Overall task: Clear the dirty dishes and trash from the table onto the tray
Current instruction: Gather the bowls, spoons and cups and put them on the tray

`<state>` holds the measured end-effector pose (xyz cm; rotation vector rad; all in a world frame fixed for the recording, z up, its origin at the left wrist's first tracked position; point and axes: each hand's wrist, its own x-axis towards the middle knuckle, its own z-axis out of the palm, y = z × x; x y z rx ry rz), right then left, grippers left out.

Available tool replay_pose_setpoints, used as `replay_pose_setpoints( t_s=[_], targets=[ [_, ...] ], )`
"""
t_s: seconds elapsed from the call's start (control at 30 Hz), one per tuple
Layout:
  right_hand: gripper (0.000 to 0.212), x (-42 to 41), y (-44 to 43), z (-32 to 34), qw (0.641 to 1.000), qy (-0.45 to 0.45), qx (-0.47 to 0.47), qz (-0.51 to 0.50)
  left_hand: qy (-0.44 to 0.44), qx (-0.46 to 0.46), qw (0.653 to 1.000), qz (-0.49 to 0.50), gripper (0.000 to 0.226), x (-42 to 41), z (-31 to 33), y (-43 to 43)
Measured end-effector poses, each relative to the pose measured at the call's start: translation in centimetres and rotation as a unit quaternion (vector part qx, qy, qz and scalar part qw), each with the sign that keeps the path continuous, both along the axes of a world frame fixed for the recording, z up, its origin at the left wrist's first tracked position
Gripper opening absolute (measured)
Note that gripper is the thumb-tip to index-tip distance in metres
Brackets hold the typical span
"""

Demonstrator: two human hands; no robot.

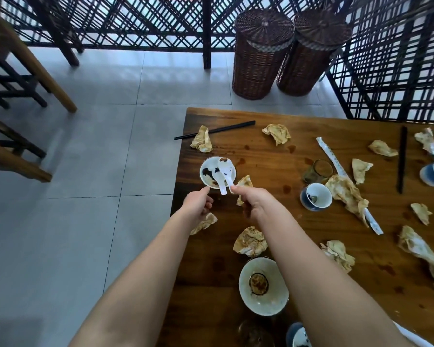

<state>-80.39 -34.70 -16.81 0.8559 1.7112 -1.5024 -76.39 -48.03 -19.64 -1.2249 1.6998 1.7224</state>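
- Right hand (246,196) is pinching the tip of a spoon (225,166) handle between thumb and finger. The scoop end lies in the small bowl (206,181) by the left edge of the table (273,156). Left hand (198,204) is loosely curled with one finger out toward the bowl rim. Can't tell if it touches or holds anything.
- why start with spoons lol
- My guess is stacking. A second spoon (216,175) sits in the same bowl, so both ride inside it and I carry one thing, not three. The left finger is probably there to steady the bowl, since it's right at the edge.
- how much is there to clear?
- Loads. I count two spoons, one small bowl, one big bowl (263,296) and three blue cups, like the cup (316,196) mid-table. Two glasses as well: one glass (317,170) behind that cup, and a dim one at the bottom. Roughly twelve napkin wads, e.g. the napkin (249,241) under my right arm. Also a chopstick pair (214,130) poking over the edge, plus one dark stick (402,159). The tray isn't in view, so no clue where it all lands.
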Motion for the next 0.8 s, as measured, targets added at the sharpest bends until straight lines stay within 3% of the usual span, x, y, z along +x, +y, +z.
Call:
replay_pose_setpoints(
  t_s=[0.17, 0.43, 0.63, 0.8],
  targets=[
    [0.048, -0.1, -1.2, -0.9, 1.0, -0.019, 0.006, 0.012, -0.006, -0.003, 1.0, 0.018, 0.037, 0.5, -0.3, -0.7],
    [0.057, 0.2, -2.0, -1.7, 1.0, -0.008, -0.011, 0.009, 0.005, 0.008, 0.999, 0.032, 0.036, 0.7, -1.4, -1.3],
    [0.041, 0.9, -0.9, -1.5, 1.0, 0.001, 0.007, 0.012, 0.015, 0.043, 0.996, 0.075, 0.035, 0.2, -1.5, -1.2],
    [0.025, 1.4, 0.7, -1.4, 0.999, 0.0, -0.03, -0.014, 0.041, 0.068, 0.992, 0.098, 0.04, -0.5, -1.8, -1.2]
  ],
)
